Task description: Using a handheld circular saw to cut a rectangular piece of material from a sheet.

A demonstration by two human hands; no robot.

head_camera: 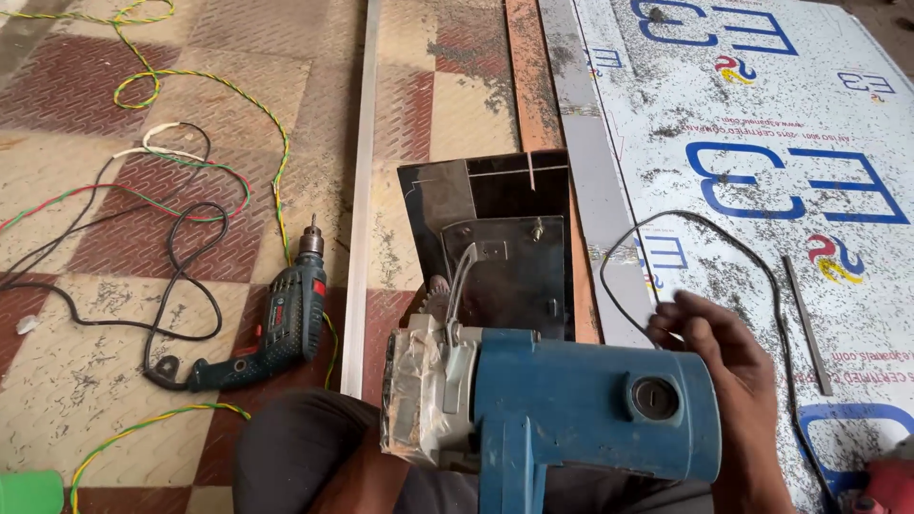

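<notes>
A blue handheld circular saw [581, 400] lies across my lap, its shiny metal base plate [495, 238] and toothed blade [436, 297] pointing away from me. Its guard end is wrapped in clear plastic [414, 395]. My right hand [728, 376] rests beside the motor housing on the right, with the fingertips closed on a thin black cable [773, 286] that loops over a white printed panel [762, 124]. My left hand is out of sight.
A green-blue power drill [286, 324] lies on the checkered floor at left among black and yellow-green wires [205, 81]. An aluminium strip [362, 190] and an orange board [529, 76] run away from me. A thin metal bar [807, 324] lies on the panel.
</notes>
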